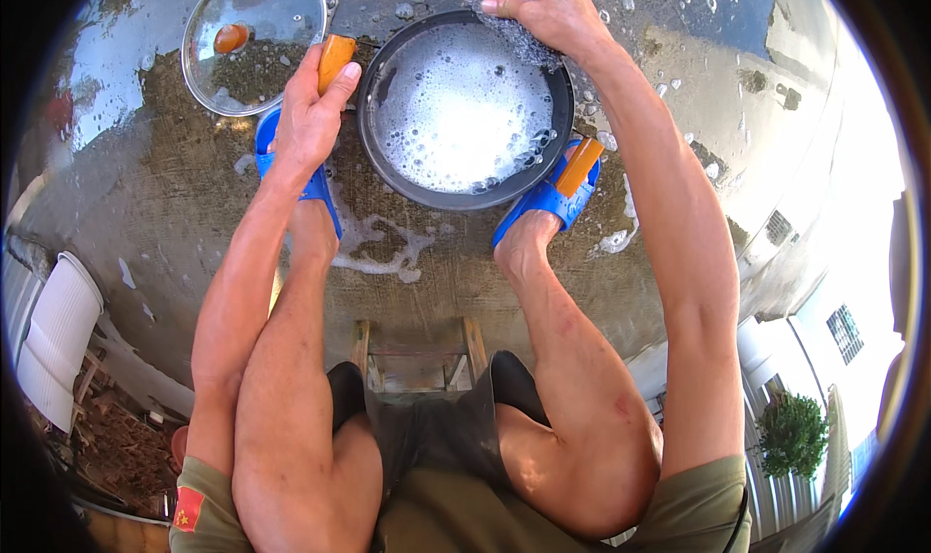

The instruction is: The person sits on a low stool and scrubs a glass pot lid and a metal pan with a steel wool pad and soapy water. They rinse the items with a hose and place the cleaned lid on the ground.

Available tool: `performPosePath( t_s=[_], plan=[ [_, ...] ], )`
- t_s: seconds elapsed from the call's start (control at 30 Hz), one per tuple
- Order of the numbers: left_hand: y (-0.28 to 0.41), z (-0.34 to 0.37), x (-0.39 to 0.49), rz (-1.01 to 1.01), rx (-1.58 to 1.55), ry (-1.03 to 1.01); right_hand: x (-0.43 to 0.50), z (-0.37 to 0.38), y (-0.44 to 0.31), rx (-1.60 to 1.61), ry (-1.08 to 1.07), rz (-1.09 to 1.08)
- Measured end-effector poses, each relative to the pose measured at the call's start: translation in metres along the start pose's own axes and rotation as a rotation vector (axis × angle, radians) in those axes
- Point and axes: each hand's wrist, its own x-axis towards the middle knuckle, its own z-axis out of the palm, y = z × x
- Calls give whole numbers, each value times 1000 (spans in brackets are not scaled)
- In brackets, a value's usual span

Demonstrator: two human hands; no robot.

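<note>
A dark round pan [465, 199] full of foamy, soapy water stands on wet concrete between my feet. My left hand [314, 113] grips its orange left handle [337, 62]. The opposite orange handle [580, 168] sticks out over my right blue sandal [542, 202]. At the pan's upper right rim, my right hand [549, 8] holds a grey mesh scouring pad [520, 35] against the edge. A glass lid [262, 69] with a metal rim and an orange-brown knob [230, 38] lies on the ground left of the pan, just beyond my left hand.
Suds and water [396, 251] lie on the concrete around the pan. My left blue sandal [316, 189] is close below the lid. Under me is a wooden stool [473, 346]. A white ribbed container [62, 335] stands far left, and a green bush [793, 434] at the right.
</note>
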Motion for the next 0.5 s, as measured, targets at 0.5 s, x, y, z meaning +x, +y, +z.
performPosePath(
  t_s=[0.5],
  plan=[
    [0, 1, 3, -14, -1, 16, -12, -13, 33, -14, 58, -46]
  ],
)
